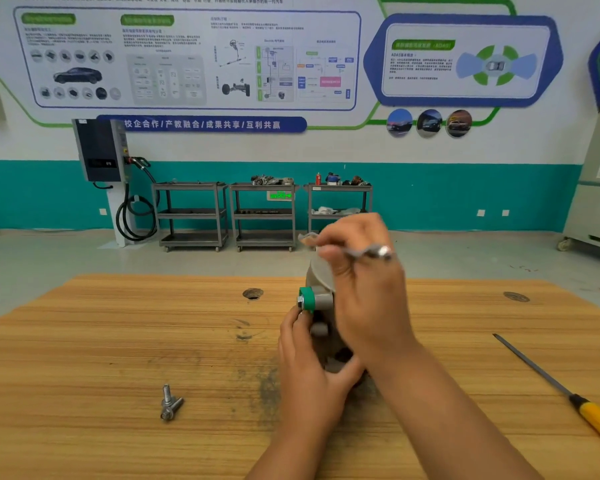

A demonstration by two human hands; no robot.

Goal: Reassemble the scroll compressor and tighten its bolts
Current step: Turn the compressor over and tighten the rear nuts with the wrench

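The compressor (321,284) stands on the table (118,341). The left hand (309,372) grips its near side. Above it, the right hand (364,296) pinches a blurred metal tool (373,252). 2 bolts (169,405) lie well left of it.

Scroll compressor (321,299), mid-worktop (118,341): mostly hidden behind left hand (309,368) gripping lower body and right hand (364,289) across top and right side. Shiny metal piece (374,252) pinched in right-hand fingers: blurred, kind unclear. Yellow-handled file (530,365) near right worktop edge: handle end cut off by frame edge. Wall poster (187,60): small print unreadable. Clutter on far carts (264,216): too small to name.
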